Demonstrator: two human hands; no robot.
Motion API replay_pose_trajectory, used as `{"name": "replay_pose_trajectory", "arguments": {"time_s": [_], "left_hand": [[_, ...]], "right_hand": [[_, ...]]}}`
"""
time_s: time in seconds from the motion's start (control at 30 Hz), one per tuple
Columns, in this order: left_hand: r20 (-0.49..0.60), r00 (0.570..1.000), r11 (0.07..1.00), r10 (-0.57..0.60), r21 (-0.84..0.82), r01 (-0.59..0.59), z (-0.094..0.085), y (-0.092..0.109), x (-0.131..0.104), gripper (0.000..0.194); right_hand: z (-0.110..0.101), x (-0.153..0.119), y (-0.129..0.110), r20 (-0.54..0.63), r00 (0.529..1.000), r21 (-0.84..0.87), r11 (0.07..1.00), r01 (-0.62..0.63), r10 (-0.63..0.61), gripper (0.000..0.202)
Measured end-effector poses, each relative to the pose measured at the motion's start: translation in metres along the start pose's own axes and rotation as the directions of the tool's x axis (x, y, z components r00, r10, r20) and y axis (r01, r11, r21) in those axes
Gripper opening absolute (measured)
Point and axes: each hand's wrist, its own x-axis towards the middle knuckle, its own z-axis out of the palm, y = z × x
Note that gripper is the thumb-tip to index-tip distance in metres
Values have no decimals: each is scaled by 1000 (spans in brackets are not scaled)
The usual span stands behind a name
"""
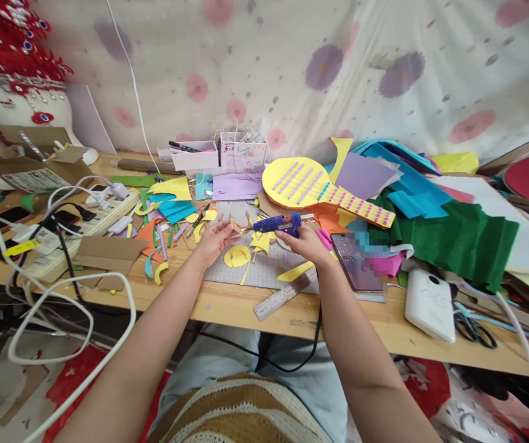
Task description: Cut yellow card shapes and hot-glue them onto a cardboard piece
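Observation:
My right hand (308, 243) is wrapped round a blue hot glue gun (267, 226), whose nozzle points left. In the fingers of my left hand (214, 242) is a small curved brownish strip (242, 226), close to the gun's tip; whether they touch I cannot tell. Both hands are above a grey cutting mat (221, 272). Below them lie a yellow paper disc (237, 256) and other yellow scraps. A metal ruler (283, 296) rests aslant by the right wrist. Behind the glue gun lies a yellow paper guitar (287, 178) with lilac and blue strips.
A phone (355, 264), a white power bank (429, 304) and scissors (474, 329) lie to the right, before green crepe paper (458, 246). On the left are a power strip (93, 227) and looping white cables (128, 307). The glue gun's black cord (318, 332) hangs over the table edge.

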Motion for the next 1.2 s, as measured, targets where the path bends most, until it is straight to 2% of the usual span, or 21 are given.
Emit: {"name": "replay_pose_trajectory", "arguments": {"time_s": [0.2, 0.87, 1.2], "left_hand": [[0, 1000, 1000, 9, -3, -9, 1, 0, 0, 27], [-7, 1000, 999, 17, 35, -16, -2, -8, 3, 30], [-34, 999, 1000, -9, 24, 10, 4, -5, 1, 34]], "right_hand": [[-1, 0, -1, -11, 1000, -8, 1000, -16, 16, 48], [9, -2, -7, -15, 999, 69, 996, 52, -51, 43], [17, 1, -3, -98, 989, 103, 987, 124, -114, 38]]}}
